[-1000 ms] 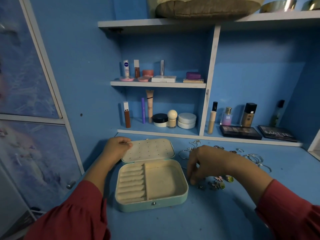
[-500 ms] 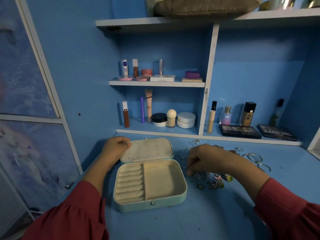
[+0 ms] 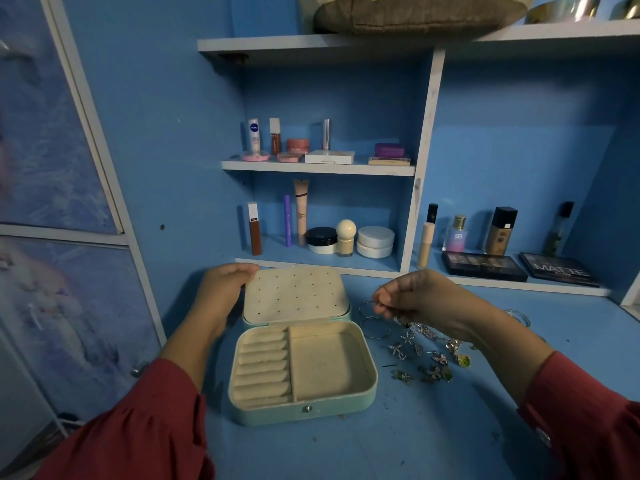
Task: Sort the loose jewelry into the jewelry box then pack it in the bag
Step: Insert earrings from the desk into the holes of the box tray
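Here the left hand (image 3: 221, 292) grips the jewelry box (image 3: 301, 372) lid; right hand (image 3: 412, 299) grip pinches a small ring (image 3: 380, 304)

Legible markings on shelved cosmetics

We read "NIVEA" on the white tube (image 3: 254, 135) on the upper small shelf, "SB" on the pink perfume bottle (image 3: 457, 234), and "MATTE" on the dark palette (image 3: 559, 270) at far right; other labels are too small to read.
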`<act>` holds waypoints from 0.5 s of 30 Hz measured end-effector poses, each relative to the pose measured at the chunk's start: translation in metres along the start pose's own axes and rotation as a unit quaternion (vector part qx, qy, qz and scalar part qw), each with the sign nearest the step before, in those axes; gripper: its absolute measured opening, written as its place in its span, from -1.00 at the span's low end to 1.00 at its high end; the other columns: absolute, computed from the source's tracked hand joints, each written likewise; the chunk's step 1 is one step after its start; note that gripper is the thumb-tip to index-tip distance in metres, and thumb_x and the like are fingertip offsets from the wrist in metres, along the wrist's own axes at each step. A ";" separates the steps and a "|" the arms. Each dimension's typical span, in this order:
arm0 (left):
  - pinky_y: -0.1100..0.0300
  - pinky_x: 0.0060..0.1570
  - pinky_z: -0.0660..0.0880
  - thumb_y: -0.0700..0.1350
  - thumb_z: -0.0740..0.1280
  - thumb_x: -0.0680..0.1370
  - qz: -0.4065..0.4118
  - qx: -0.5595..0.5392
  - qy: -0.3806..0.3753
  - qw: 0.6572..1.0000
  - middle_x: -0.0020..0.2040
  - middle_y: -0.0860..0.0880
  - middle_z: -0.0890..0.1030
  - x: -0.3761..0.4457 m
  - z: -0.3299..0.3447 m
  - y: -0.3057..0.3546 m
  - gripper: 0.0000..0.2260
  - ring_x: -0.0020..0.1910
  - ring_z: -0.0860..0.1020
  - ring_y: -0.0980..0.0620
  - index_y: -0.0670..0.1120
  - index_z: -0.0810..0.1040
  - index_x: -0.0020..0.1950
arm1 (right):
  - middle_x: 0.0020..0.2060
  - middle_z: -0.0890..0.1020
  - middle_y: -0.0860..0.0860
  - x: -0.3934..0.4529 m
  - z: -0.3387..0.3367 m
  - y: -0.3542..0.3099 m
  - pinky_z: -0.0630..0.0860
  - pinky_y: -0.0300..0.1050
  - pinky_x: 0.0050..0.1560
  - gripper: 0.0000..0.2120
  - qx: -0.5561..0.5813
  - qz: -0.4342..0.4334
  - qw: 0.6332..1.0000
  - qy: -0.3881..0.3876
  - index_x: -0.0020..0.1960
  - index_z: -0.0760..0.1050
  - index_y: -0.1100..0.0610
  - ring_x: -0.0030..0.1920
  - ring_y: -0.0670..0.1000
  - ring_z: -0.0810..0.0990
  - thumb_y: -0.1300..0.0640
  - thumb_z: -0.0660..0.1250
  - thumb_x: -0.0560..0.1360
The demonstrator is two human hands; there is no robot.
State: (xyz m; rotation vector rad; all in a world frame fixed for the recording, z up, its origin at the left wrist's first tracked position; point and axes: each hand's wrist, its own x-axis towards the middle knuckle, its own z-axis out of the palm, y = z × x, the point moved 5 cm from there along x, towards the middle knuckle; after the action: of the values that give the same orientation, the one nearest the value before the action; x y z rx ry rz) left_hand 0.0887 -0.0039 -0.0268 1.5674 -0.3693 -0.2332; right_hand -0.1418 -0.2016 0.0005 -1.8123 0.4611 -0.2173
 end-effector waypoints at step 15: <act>0.27 -0.38 0.46 -0.35 0.24 0.53 0.017 -0.095 -0.069 0.993 -0.29 -0.05 0.67 0.000 -0.004 0.011 -0.81 -0.36 0.56 0.06 -0.20 0.61 0.03 | -0.23 0.68 0.15 0.015 0.023 -0.005 0.49 -0.29 -0.32 -0.86 0.172 -0.013 0.984 -0.035 0.00 0.57 0.39 -0.28 -0.02 0.60 0.41 0.27 0.49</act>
State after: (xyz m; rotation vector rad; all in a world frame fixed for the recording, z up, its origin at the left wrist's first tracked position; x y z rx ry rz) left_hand 0.0893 0.0001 -0.0152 1.3605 -0.4678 -0.3429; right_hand -0.1183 -0.1862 -0.0024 -1.4837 0.3282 -0.2359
